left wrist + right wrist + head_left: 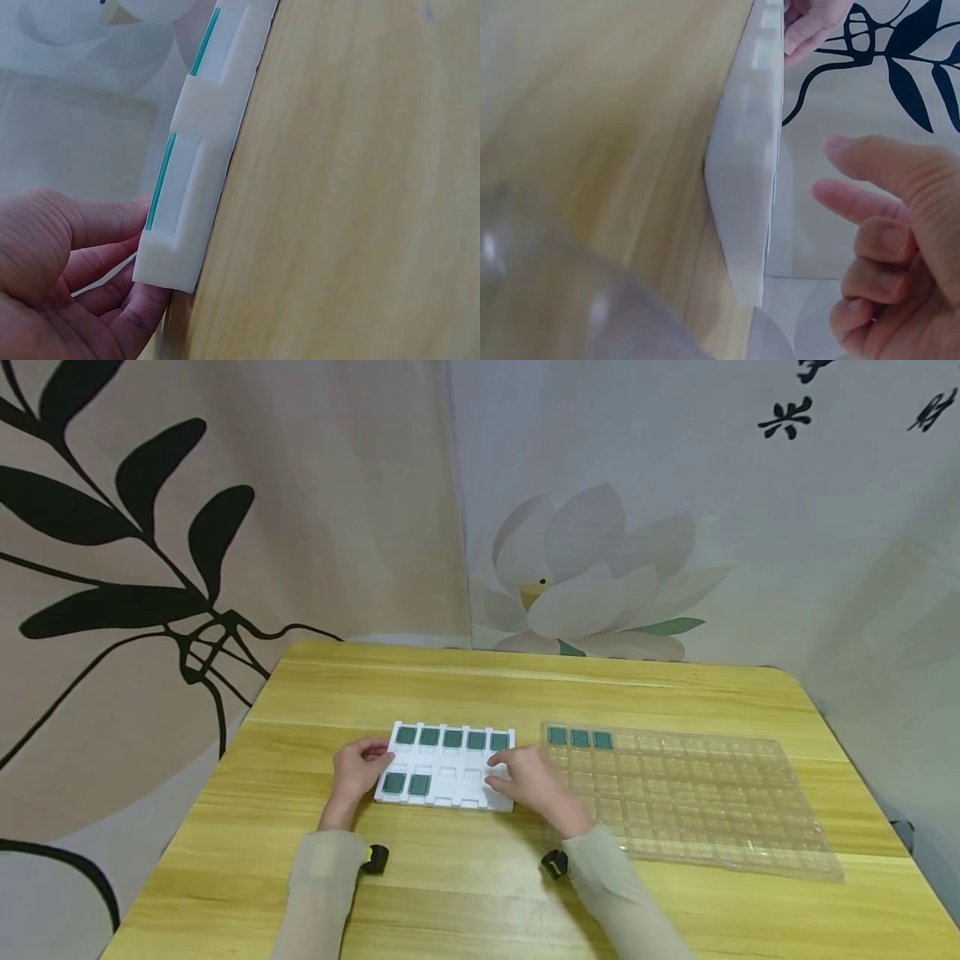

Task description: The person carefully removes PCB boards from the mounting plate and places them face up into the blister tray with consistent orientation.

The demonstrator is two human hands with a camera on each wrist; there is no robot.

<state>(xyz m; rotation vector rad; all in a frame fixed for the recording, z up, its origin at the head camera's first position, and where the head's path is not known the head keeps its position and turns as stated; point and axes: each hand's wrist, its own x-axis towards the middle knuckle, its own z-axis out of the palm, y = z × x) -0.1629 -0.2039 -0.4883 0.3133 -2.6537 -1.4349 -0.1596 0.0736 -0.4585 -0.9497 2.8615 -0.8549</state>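
The white tray [447, 768] lies flat on the bench [480, 893], seven green chips [452, 738] seated in it. My left hand [362, 767] touches its left edge, fingers relaxed and nothing clasped. My right hand [528, 781] rests over its right end, fingers loosely curled; I cannot tell whether they pinch anything. The clear tray [690, 797] sits just beside, blurred in the right wrist view.

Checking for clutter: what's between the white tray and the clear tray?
In the head view, only the right hand and bare table lie between the white tray and the clear tray.
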